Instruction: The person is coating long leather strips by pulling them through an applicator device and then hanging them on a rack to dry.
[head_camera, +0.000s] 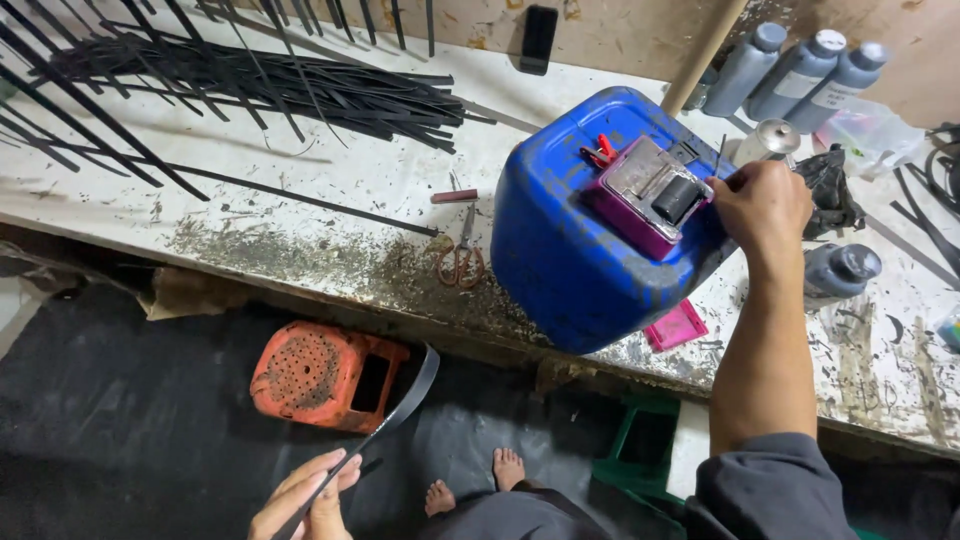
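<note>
step: feeding strip into roller, I think | left hand (305, 495) grip pinched on black strip (400, 405) | right hand (760, 205) grip closed at purple roller box (650, 195) (on blue jug (560, 250)) | next: needs strip end lifted to roller

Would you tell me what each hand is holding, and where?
Left hand pinches a black strip near its lower end. Right hand touches the magenta device; grip unclear.

Blue jerrycan (575, 240) centre frame, magenta box (640, 205) on top (black roller); black strips (250, 75) upper left; orange perforated case (325, 375) lower left; grey bottles (795, 70) upper right.
</note>
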